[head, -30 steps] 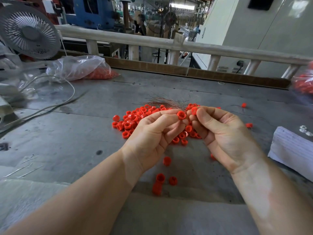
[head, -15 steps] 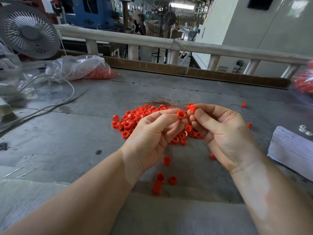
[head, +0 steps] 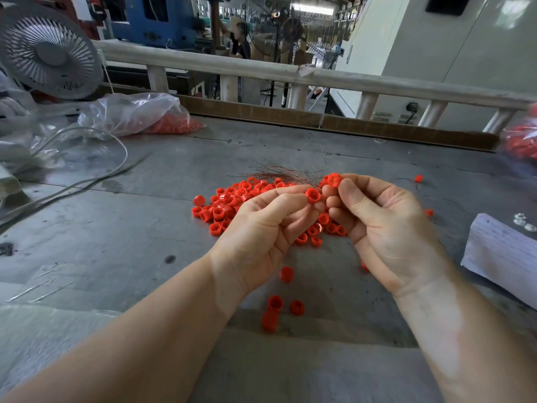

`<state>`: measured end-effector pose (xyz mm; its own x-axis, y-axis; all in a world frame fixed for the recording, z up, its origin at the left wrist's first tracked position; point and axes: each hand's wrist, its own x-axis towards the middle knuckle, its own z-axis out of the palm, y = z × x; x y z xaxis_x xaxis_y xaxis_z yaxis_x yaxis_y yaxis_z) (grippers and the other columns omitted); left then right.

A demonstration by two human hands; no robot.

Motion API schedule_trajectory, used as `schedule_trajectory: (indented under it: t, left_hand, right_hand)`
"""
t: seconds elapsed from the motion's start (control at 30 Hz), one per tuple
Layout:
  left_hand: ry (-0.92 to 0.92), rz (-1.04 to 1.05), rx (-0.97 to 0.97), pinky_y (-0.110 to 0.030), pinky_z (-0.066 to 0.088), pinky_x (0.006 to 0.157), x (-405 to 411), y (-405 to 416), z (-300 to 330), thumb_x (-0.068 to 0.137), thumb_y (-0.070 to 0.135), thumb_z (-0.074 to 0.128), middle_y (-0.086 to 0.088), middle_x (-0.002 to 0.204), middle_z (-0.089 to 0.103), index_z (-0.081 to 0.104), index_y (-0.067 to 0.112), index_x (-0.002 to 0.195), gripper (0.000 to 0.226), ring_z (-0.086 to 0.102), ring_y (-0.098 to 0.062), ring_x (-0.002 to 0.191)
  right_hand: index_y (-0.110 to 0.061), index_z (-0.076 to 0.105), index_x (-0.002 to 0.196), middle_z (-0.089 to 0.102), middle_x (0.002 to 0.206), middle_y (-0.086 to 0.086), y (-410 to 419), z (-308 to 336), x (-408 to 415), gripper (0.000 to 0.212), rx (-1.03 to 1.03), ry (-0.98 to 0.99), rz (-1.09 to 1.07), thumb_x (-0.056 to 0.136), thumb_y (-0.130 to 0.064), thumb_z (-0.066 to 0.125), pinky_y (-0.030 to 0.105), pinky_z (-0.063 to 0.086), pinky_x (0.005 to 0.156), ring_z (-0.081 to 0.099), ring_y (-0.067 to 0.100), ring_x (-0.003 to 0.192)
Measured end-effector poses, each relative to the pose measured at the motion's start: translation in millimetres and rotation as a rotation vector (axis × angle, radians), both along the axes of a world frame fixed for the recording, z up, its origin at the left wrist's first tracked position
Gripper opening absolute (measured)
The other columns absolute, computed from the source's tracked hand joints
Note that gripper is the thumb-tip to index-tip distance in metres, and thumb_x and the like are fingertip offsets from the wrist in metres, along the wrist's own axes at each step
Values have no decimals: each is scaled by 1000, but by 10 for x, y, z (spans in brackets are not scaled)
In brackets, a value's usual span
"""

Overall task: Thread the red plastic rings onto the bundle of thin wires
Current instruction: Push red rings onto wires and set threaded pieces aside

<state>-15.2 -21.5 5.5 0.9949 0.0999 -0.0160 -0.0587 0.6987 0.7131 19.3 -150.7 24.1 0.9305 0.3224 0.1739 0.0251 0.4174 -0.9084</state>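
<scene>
Head view shows us the bundle of thin wires [head: 286,174] fanning out above our left hand [head: 261,228], which pinches it with one red ring [head: 313,195] at the fingertips. Our right hand [head: 386,225] pinches another ring [head: 334,179] just beside it, over the pile of rings [head: 229,205] mid-table [head: 116,245]. We think loose wire tips could miss the hole and bend, or a ring could slip and roll away.

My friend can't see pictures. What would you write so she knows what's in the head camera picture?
Two bare hands meet over a grey table: the left hand pinches a red ring on a bundle of thin wires, and the right hand pinches another red ring. A pile of loose red rings lies beneath, with a white fan at far left.
</scene>
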Motion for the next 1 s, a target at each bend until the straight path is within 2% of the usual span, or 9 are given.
schedule_trajectory:
  t: [0.1,0.3,0.37,0.5,0.7,0.8,0.87,0.9,1.0]
  left_hand:
    - [-2,0,-4,-15,53,57,1,4,-1,71,1,59,-8,62,67,65,-1,82,12,69,-11,60]
    - [-13,5,2,-16,54,59,8,-1,-9,63,6,62,-7,62,67,64,-2,85,24,67,-9,57]
    - [-12,3,-5,-17,54,59,9,2,-11,62,6,63,-8,63,68,66,-2,83,22,68,-10,58]
    - [-13,-3,-22,-17,54,57,5,8,-9,61,5,64,-9,65,68,70,1,73,14,69,-13,62]
    - [-17,-12,-8,-15,54,58,-6,3,3,63,6,63,-8,64,68,64,-2,86,25,69,-11,62]
    - [-15,-19,-28,-16,53,58,-13,5,12,63,6,63,-9,66,68,63,-4,88,26,69,-12,63]
    - [-16,-24,-28,-16,54,58,-15,8,14,63,5,63,-9,66,68,63,-4,89,27,69,-13,64]
    - [-18,-24,-28,-16,54,58,-15,7,14,63,5,63,-9,66,67,62,-5,90,28,69,-13,64]
    - [-24,-20,-36,-15,54,59,-15,1,10,63,6,63,-9,67,68,62,-7,91,31,69,-12,65]
  right_hand:
    - [-4,60,78,68,63,2,-5,17,-5,11,35,71,38,72,-13,57,13,51,52,63,5,55]
    - [-4,66,71,67,62,4,-9,15,5,14,60,139,68,71,-14,58,14,50,49,64,7,54]
    - [-7,70,62,67,62,4,-11,16,12,16,68,156,76,71,-15,58,14,50,48,63,7,53]
    - [-9,71,59,67,61,3,-15,18,15,19,63,165,89,71,-16,59,14,49,47,63,6,52]
    - [-9,69,64,66,61,1,-21,12,7,14,60,138,88,71,-16,59,14,49,47,61,5,52]
    - [-15,64,71,63,60,-5,-26,-19,13,6,-29,-31,-25,69,-20,62,14,45,47,54,3,52]
    - [-22,64,71,59,59,-9,-39,-28,9,2,-216,-293,-194,72,-23,66,14,42,50,49,3,52]
    - [-24,64,73,59,60,-11,-43,-36,9,7,-334,-453,-288,76,-20,69,14,41,53,50,2,53]
    - [-20,63,79,63,72,-9,-25,-67,-7,12,-586,-822,-466,84,-9,66,8,38,64,57,5,67]
